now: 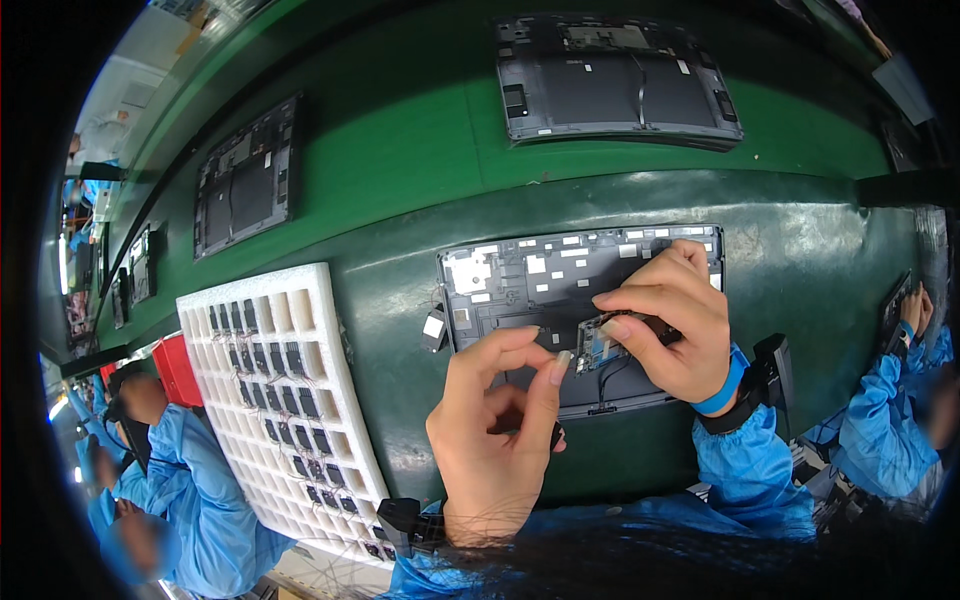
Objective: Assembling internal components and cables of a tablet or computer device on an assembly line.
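Note:
My right hand (pixel 675 320) pinches a small circuit board (pixel 592 350) between thumb and fingers and holds it tilted above an open dark device casing (pixel 515 262). Close to the board's left end is my left hand (pixel 495 425), thumb and forefinger bent toward each other and the other fingers curled. Something dark shows at the palm's edge, but what these fingers hold is too small to make out. A dark cable runs below the board to the casing's near edge. Beside the casing's left edge lies a small black part (pixel 435 328) with a white label.
At the left, a white foam tray (pixel 335 345) holds rows of small black wired parts. Beyond the work table, a green belt (pixel 400 150) carries one casing (pixel 620 85) at the far right and another (pixel 248 180) at the left. Co-workers in blue sleeves sit on both sides.

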`<state>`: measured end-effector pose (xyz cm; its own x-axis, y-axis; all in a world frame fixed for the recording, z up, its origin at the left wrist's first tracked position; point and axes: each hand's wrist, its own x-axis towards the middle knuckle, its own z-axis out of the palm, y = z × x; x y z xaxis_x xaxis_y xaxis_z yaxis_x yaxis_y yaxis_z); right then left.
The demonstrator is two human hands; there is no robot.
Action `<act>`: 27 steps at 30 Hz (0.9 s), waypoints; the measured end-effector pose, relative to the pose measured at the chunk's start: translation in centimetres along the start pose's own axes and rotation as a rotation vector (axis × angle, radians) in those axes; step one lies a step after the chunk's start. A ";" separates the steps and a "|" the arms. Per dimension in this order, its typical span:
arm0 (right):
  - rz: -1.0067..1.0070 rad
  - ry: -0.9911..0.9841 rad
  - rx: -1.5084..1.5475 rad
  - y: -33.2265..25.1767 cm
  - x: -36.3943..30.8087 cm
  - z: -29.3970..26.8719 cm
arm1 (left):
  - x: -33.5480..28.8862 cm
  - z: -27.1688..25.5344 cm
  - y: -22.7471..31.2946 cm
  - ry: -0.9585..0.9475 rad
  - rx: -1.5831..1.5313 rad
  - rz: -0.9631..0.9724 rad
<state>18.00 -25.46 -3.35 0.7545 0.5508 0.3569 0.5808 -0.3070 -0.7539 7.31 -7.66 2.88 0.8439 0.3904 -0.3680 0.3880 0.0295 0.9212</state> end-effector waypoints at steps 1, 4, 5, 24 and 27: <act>0.001 0.001 0.000 0.0 0.0 0.0 | 0.0 0.0 0.1 -0.008 0.013 -0.011; -0.007 -0.006 -0.003 0.1 -0.1 -0.1 | -0.1 -0.1 0.0 -0.023 0.035 -0.020; -0.008 -0.003 -0.003 0.2 -0.2 -0.1 | -0.2 -0.1 0.0 -0.029 0.047 -0.018; -0.023 -0.048 -0.010 0.6 -0.1 -1.1 | 0.8 -0.3 0.8 -0.133 0.152 -0.025; -0.027 -0.052 -0.012 0.7 -0.1 -1.1 | 0.8 -0.2 0.7 -0.127 0.143 -0.038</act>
<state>18.63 -26.54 -3.32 0.7219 0.5987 0.3470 0.6043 -0.3010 -0.7378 8.20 -7.11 3.30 0.8639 0.2725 -0.4236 0.4617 -0.0924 0.8822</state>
